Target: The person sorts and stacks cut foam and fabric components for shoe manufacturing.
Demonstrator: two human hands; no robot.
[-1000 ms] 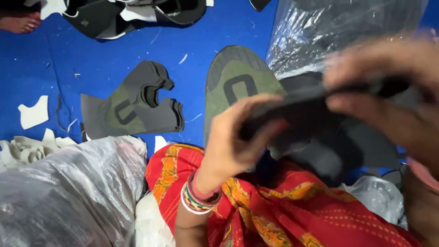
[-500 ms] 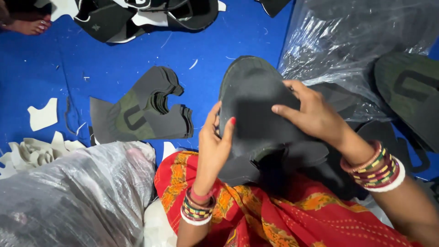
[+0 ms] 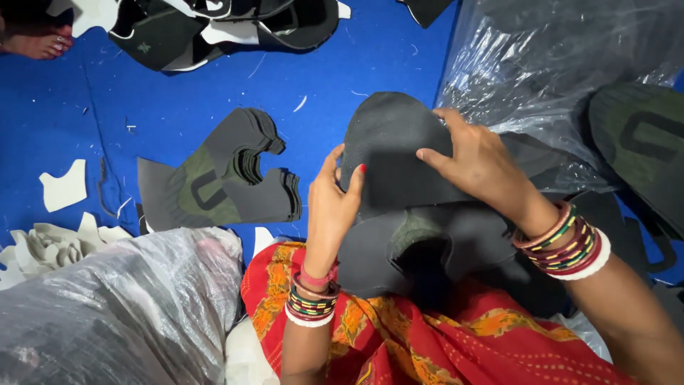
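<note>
While both hands grip the dark shoe piece [image 3: 395,153] above the red lap [image 3: 427,335], the left hand [image 3: 335,207] pinches its near edge and the right hand [image 3: 481,164] presses flat on top; sorting seems underway, calling for laying it on the stack [image 3: 221,182] left of the lap.

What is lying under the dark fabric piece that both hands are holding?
Under the dark fabric piece, held by the left hand and right hand, lie more dark cut pieces on the red patterned cloth. How many pieces are stacked there is hidden.
</note>
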